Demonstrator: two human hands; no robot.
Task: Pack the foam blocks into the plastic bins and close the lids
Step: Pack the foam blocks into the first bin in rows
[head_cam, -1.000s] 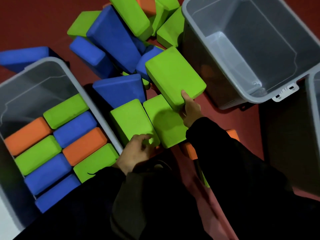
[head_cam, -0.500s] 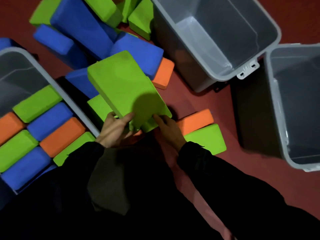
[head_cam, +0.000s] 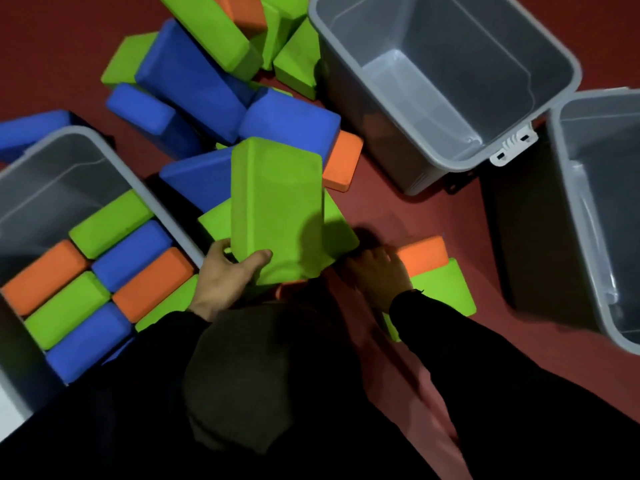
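Observation:
My left hand (head_cam: 225,275) grips the near end of a large green foam block (head_cam: 277,202) and holds it tilted up above other green blocks on the red floor. My right hand (head_cam: 377,275) is off that block, fingers spread, touching the left end of an orange block (head_cam: 424,251) that lies on a green block (head_cam: 443,292). The grey plastic bin (head_cam: 52,188) at the left holds a packed layer of green, blue and orange blocks. A pile of loose blocks (head_cam: 194,77) lies beyond my hands.
An empty grey bin (head_cam: 433,64) with a white latch (head_cam: 512,147) stands at the upper right. Another empty bin (head_cam: 595,202) is at the right edge. A small orange block (head_cam: 343,164) lies beside the held block. My dark sleeves and lap fill the bottom.
The green block swung from flat and diagonal to nearly upright in my left hand. My right hand let go of it and moved right to the orange block.

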